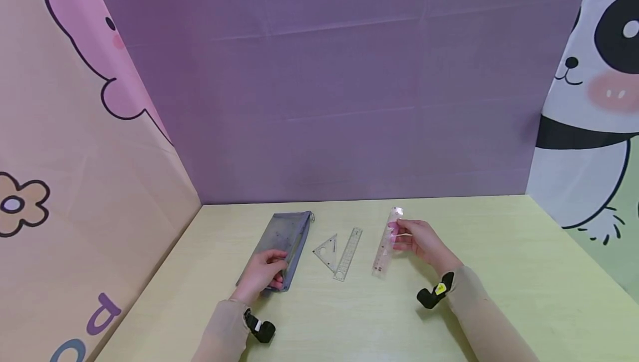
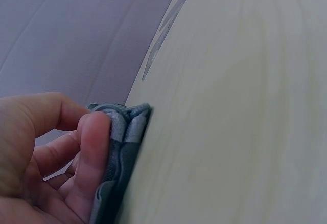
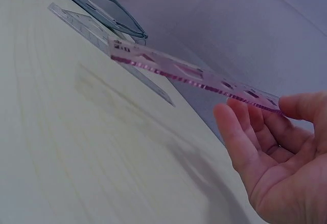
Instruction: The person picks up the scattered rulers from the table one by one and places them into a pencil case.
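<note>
In the head view my left hand (image 1: 263, 272) rests over the near end of a grey-blue zip pouch (image 1: 289, 230) lying on the table. The left wrist view shows thumb and fingers pinching the pouch's edge (image 2: 122, 147). My right hand (image 1: 423, 243) pinches a clear pink ruler (image 1: 383, 250) by one long edge. In the right wrist view the pink ruler (image 3: 189, 76) is held above the table and casts a shadow there. Between the hands, a clear set square (image 1: 330, 251) lies beside a clear ruler (image 1: 348, 254).
The pale wood table (image 1: 379, 323) runs back to a purple cloth wall (image 1: 339, 101). Printed cloth panels with cartoon animals stand at left and right. Small black cameras are strapped on both wrists.
</note>
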Motion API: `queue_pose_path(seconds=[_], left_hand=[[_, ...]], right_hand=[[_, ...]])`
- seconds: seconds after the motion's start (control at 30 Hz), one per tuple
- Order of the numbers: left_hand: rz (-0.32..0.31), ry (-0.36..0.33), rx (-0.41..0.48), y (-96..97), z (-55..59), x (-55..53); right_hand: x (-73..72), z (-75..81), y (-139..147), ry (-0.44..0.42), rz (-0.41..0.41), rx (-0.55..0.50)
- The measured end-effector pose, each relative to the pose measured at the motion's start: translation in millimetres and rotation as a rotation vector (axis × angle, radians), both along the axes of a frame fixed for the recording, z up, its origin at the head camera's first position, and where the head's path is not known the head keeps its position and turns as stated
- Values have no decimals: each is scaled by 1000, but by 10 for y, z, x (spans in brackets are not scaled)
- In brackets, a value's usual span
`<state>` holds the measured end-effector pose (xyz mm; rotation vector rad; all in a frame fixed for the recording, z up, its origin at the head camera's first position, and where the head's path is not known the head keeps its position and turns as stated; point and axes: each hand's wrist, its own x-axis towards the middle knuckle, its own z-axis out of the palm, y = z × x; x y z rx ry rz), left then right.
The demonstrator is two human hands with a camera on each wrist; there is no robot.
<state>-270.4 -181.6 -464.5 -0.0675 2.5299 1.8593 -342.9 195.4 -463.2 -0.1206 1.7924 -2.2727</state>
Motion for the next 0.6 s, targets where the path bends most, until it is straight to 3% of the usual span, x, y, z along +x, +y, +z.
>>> queue_pose_path(seconds=[0.6], left_hand=[[11, -4, -15, -7, -23, -19]], right_hand=[[11, 5, 7, -30, 3, 7]])
